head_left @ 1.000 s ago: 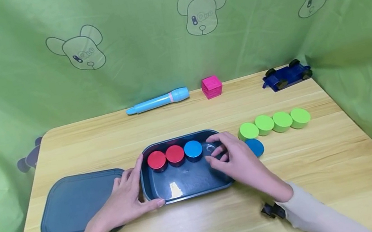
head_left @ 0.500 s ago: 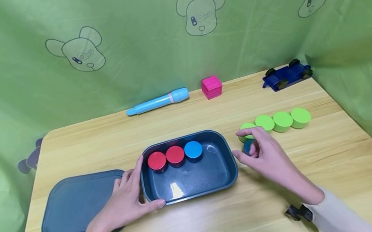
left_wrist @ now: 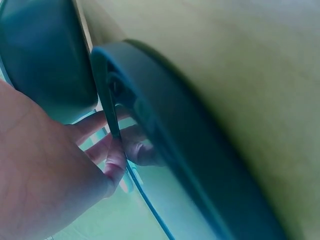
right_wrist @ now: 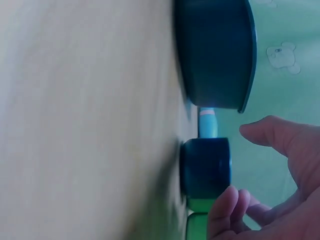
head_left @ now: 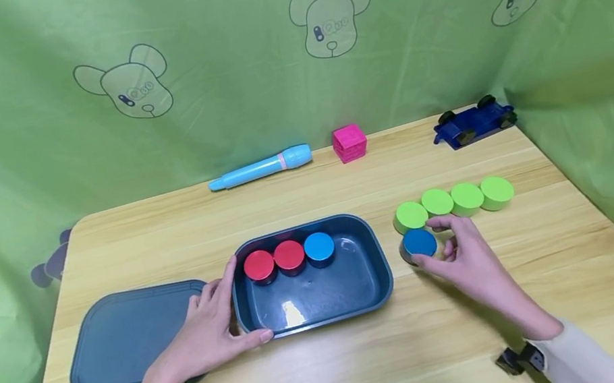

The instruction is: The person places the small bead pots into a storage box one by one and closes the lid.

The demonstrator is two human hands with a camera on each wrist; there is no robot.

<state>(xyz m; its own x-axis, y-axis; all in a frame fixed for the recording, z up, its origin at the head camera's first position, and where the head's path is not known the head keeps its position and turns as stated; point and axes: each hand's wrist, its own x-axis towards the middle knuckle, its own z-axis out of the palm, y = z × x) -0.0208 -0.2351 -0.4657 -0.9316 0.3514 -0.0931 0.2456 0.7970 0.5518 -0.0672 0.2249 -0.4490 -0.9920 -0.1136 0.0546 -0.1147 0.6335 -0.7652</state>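
Observation:
A dark blue plastic box (head_left: 313,296) stands uncovered on the table. Inside, two red-topped cylinders (head_left: 275,262) and one blue-topped cylinder (head_left: 320,248) form a row along its back. My left hand (head_left: 208,329) holds the box's left end, thumb on the front rim and index finger by the back left corner. To the right of the box, my right hand (head_left: 469,255) has its thumb and fingers spread around another short blue-topped cylinder (head_left: 418,244), which rests on the table. In the right wrist view, a gap shows between the thumb (right_wrist: 265,132) and this cylinder (right_wrist: 205,167).
Several green-topped cylinders (head_left: 466,198) line up just behind the right hand. A flat dark lid (head_left: 123,340) lies left of the box, partly under the left hand. Along the back edge are a light blue microphone (head_left: 262,168), a pink cube (head_left: 350,143) and a blue toy car (head_left: 474,123).
My right hand has moved from over the box's right end to the blue-topped cylinder on the table, its thumb and fingers now around it. The left hand stays on the box.

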